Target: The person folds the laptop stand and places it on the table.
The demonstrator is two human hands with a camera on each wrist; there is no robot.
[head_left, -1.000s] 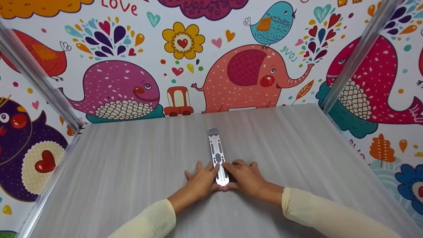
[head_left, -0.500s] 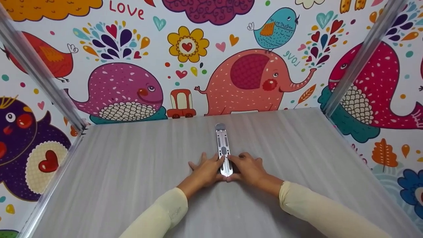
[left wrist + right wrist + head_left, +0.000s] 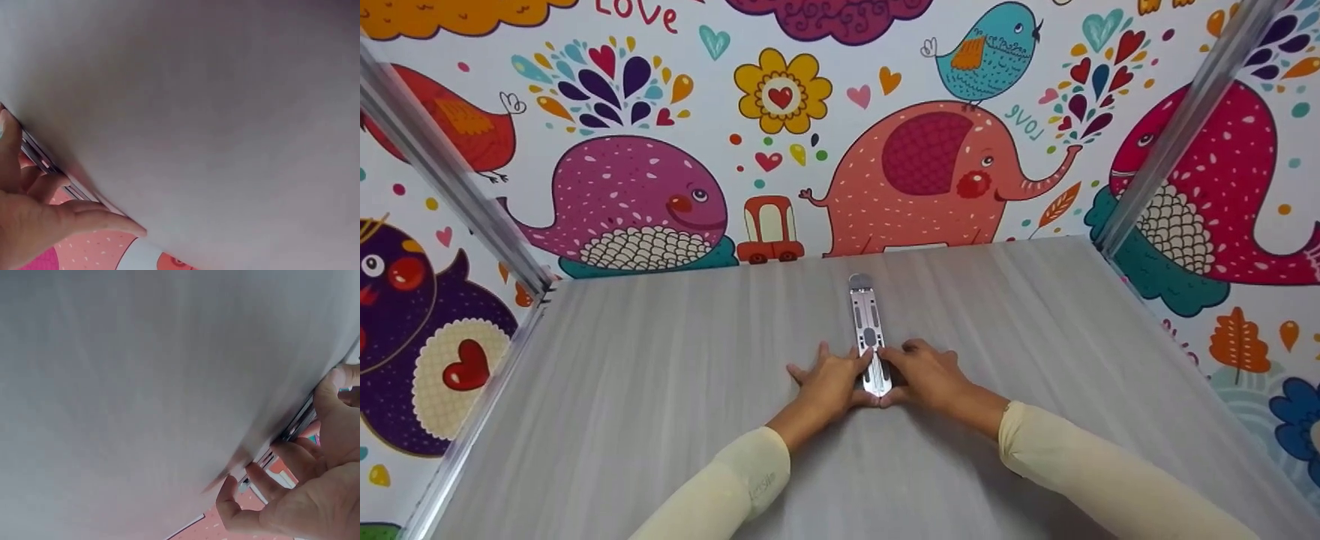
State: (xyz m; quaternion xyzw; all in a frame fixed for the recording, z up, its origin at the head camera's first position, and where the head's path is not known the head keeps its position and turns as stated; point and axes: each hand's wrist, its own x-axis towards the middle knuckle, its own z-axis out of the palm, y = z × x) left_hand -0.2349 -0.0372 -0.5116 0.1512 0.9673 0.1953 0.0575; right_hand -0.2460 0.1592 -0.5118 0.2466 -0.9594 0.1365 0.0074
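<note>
A narrow, slotted silver metal bar (image 3: 868, 311) lies lengthwise on the tabletop in the head view. It has a rounded grey far end, a grey oval in its middle and a tapered near end, much like a folded laptop stand. My left hand (image 3: 826, 384) grips the near part from the left, its other fingers spread over the table. From the right, my right hand (image 3: 936, 379) pinches the same part; both thumbs meet at the tapered end. In the wrist views the bar's thin edge shows beside the left fingers (image 3: 53, 184) and the right fingers (image 3: 292, 458).
The grey wood-grain table (image 3: 660, 360) stretches around the bar on all sides. A wall with printed animals (image 3: 915, 180) rises behind its far edge. Clear strips run up the left corner (image 3: 472, 180) and the right corner (image 3: 1170, 142).
Both hands and the bar have shifted a little away from the person and slightly right, mostly in the first half second. The grip looks the same, and the camera has tilted slightly.
</note>
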